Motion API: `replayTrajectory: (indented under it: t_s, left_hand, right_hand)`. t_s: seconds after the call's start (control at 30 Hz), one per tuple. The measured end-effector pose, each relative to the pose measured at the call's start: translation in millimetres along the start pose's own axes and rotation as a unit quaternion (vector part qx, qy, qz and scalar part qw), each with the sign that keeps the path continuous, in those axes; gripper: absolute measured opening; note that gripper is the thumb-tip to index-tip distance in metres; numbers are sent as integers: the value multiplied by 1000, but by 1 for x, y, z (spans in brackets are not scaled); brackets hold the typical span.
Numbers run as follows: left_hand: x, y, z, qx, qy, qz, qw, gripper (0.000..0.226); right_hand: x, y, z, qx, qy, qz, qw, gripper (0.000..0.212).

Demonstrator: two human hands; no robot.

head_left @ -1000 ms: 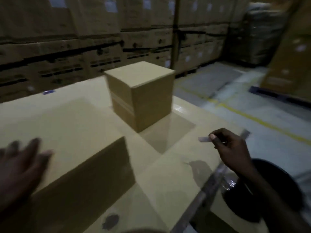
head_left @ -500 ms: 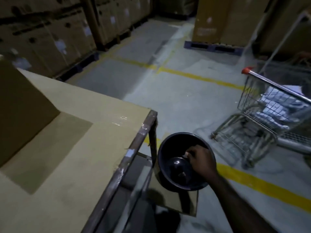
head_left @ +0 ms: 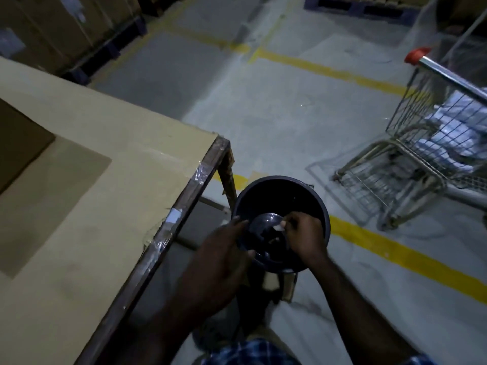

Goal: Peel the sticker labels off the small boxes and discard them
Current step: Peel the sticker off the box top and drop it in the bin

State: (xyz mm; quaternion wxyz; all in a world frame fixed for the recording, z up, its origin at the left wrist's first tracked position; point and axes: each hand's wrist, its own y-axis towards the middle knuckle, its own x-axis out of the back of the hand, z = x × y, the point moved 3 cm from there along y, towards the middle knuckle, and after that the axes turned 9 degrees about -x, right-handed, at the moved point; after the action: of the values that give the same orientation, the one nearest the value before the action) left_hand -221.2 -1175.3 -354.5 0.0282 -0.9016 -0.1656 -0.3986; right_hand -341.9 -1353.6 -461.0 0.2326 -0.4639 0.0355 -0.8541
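Observation:
A black round bin (head_left: 303, 192) stands on the floor beside the table's corner. My right hand (head_left: 304, 237) is over its mouth and pinches a small white sticker label (head_left: 278, 227) at the fingertips. My left hand (head_left: 224, 256) reaches in from the left, its fingers stretched toward the sticker and lying over the bin's rim. A brown cardboard box (head_left: 18, 143) sits on the table at the far left, mostly out of frame.
The cardboard-topped table (head_left: 105, 206) has a dark taped edge running down to the bin. A wire shopping cart (head_left: 432, 159) with white packages stands at the right. Stacked cartons on pallets (head_left: 60, 30) line the far left. Yellow lines cross the concrete floor.
My view swung from the table down to the bin. My right hand carried the sticker from above the table to the bin's mouth, and my left hand has come in beside it.

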Motion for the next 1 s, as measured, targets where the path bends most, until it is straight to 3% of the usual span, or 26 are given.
replayTrajectory:
  t_s: [0.07, 0.17, 0.37, 0.53, 1.0]
  left_hand:
    - [-26, 29, -4, -46, 40, 87, 994, 65]
    - [-61, 56, 12, -122, 155, 160, 967, 64]
    - [-103, 76, 32, -52, 130, 292, 946, 71]
    - [-102, 76, 38, -14, 120, 301, 946, 75]
    - [-61, 62, 55, 48, 82, 247, 964, 73]
  right_hand:
    - [7, -7, 7, 30, 14, -17, 999, 8]
    - [14, -14, 12, 51, 17, -29, 998, 10]
    - [15, -5, 0, 32, 23, 2, 999, 22]
    - [15, 3, -10, 21, 46, -17, 999, 11]
    - [14, 14, 6, 3, 38, -17, 999, 14]
